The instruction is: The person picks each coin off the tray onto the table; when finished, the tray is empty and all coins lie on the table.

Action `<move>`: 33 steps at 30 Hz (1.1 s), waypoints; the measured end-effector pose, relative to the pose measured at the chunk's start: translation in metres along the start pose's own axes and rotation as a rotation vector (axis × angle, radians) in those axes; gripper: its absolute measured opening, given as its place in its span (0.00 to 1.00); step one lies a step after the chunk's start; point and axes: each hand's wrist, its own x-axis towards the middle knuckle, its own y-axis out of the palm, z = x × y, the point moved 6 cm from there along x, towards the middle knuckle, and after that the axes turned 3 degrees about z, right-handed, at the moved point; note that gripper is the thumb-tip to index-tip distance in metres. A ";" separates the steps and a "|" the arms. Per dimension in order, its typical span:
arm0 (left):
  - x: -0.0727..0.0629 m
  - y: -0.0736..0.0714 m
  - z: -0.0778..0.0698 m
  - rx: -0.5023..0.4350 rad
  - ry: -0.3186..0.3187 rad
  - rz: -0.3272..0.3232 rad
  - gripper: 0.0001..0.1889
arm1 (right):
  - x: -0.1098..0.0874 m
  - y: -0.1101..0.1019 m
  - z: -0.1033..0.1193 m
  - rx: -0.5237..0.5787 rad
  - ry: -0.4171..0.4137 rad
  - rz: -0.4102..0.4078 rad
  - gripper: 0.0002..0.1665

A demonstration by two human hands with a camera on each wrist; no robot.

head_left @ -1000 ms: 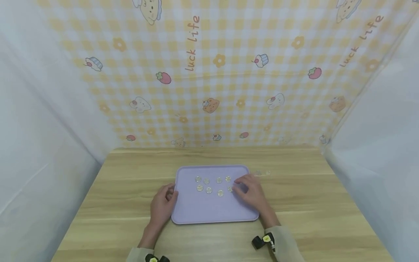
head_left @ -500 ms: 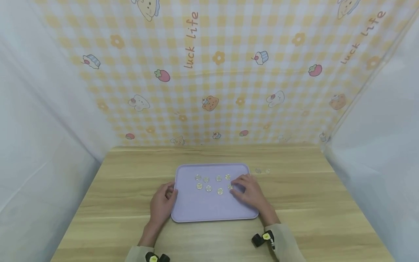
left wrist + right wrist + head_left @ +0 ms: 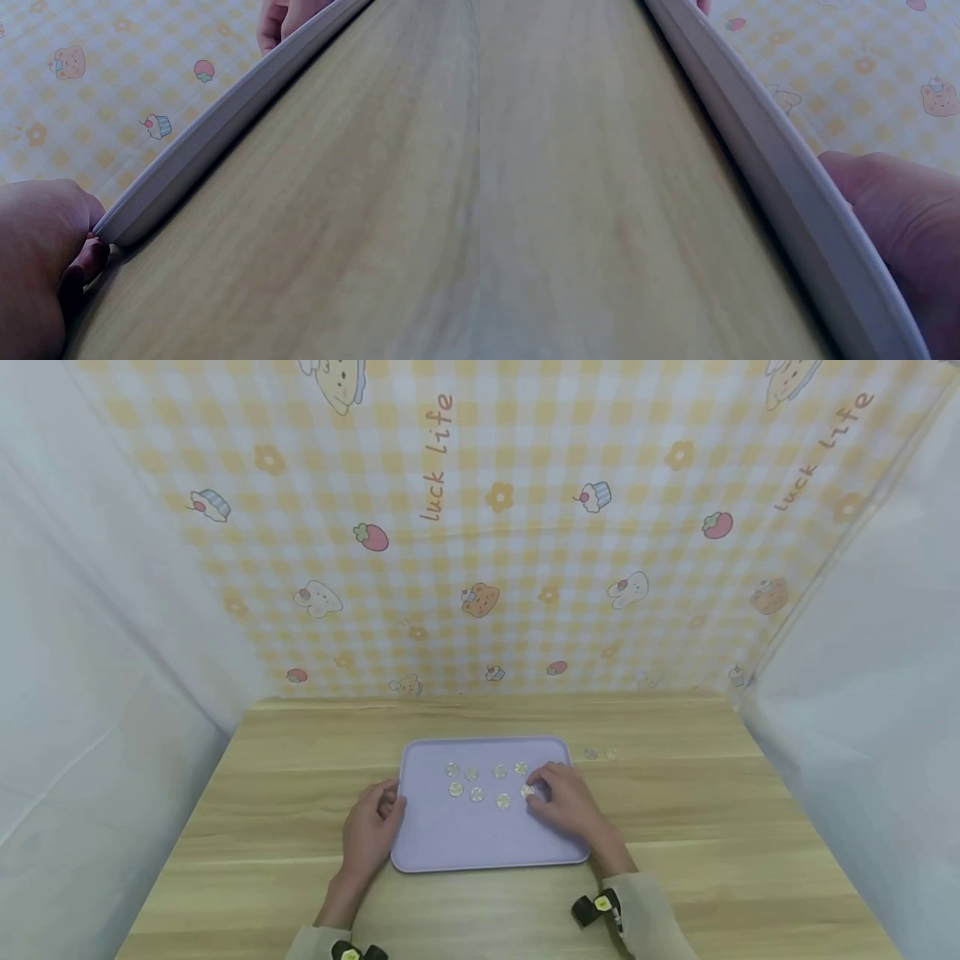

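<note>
A lilac tray [image 3: 480,847] lies on the wooden table with several coins [image 3: 456,789] in two rough rows. At its left edge my left hand [image 3: 371,828] grips the rim, thumb above and fingers curled below; the left wrist view shows this hand [image 3: 41,255] at the tray corner. My right hand [image 3: 572,802] reaches over the tray's right side, with thumb and forefinger at opposite sides of the rightmost front coin [image 3: 527,791]. In the right wrist view the tray wall [image 3: 780,172] hides that coin and the fingertips of the right hand [image 3: 907,217].
Two more coins [image 3: 591,753] lie on the wooden table [image 3: 675,827] beyond the tray's right back corner. Behind the table hangs a yellow checked cloth [image 3: 495,552], and white sheets [image 3: 862,693] flank both sides.
My right thumb and forefinger have moved slightly left and closed in around the rightmost front coin. My left hand stays on the tray's edge.
</note>
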 end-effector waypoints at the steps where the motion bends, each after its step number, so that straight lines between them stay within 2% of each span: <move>1: 0.000 0.000 0.000 0.001 0.001 0.001 0.16 | 0.000 0.001 0.000 0.002 0.024 0.010 0.11; 4: -0.001 -0.001 0.000 0.001 0.005 -0.002 0.16 | 0.000 0.002 -0.001 0.003 0.070 0.020 0.10; 7: -0.001 -0.001 0.000 0.000 0.001 -0.003 0.16 | -0.001 0.002 -0.001 0.008 0.078 0.008 0.10; 16: 0.000 0.001 0.001 -0.004 -0.015 0.011 0.16 | -0.004 0.001 0.004 0.048 0.009 -0.012 0.12; 25: -0.001 0.000 0.000 -0.002 -0.014 0.009 0.16 | -0.005 0.003 0.004 0.026 -0.054 -0.040 0.14; 33: -0.001 0.000 0.001 -0.010 -0.006 0.002 0.16 | -0.004 0.004 0.003 0.005 -0.059 -0.004 0.14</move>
